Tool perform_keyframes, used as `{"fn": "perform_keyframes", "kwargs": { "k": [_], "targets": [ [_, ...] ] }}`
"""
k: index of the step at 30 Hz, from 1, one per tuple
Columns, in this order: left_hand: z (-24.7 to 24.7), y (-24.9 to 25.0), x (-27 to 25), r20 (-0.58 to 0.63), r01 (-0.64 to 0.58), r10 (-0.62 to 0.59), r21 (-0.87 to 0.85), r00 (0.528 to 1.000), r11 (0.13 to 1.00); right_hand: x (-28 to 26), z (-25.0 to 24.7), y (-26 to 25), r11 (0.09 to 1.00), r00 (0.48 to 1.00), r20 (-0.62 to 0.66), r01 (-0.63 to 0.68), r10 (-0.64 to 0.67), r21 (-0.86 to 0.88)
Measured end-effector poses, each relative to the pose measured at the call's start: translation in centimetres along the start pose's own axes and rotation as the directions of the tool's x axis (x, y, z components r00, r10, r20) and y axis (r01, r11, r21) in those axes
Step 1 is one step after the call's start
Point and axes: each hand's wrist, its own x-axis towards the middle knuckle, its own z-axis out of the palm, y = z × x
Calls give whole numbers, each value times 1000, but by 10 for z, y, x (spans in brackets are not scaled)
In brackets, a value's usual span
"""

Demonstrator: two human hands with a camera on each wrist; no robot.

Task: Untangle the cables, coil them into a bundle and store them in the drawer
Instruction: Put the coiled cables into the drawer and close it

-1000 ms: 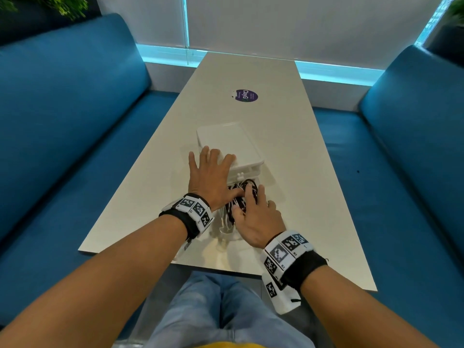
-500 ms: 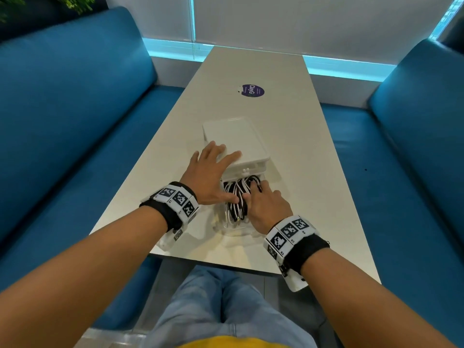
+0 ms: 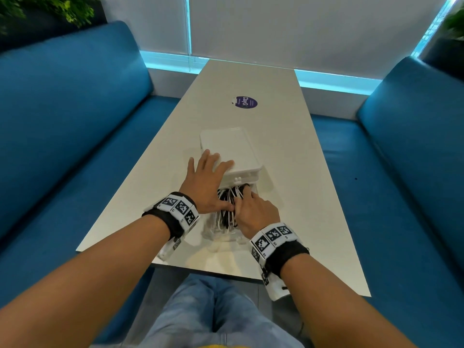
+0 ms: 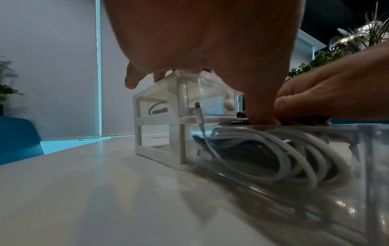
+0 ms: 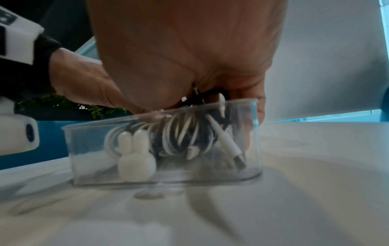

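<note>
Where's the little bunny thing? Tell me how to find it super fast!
Start at the long white table, then the small white drawer unit on it. Its bottom clear drawer is pulled out and stuffed with coiled black and white cables. On that drawer's front sits the bunny knob: solid white, two upright ears, unlike the stringy cables behind it.

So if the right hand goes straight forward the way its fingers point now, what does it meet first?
Probably the white drawer unit: the right hand presses the cables into the open clear drawer, fingers aimed at the unit's front, just above the cables. Depth is unclear.
</note>
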Motion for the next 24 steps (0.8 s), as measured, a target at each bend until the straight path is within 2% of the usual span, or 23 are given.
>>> {"fn": "perform_keyframes", "kwargs": {
  "k": [3, 9, 16, 21, 24],
  "targets": [
    [2, 0, -2, -2, 6, -6, -4, 1000, 1000, -6, -5, 0, 997, 998, -37, -39, 42, 71],
    [4, -1, -1, -27, 11, -12, -36, 1000, 999, -7, -5, 1, 995, 999, -41, 4, 0, 97],
    [2, 0, 0, -14, 45, -48, -175, 999, 984, -6, -3, 2, 992, 999, -47, 26, -20, 126],
    [4, -3, 0, -39, 26, -37, -251, 999, 968, -5, -1, 1, 998, 999, -43, 23, -21, 51],
    [2, -4, 1, -43, 11, -23, -262, 999, 965, 4, 3, 0, 999, 996, -87, -12, 16, 46]
  ]
}}
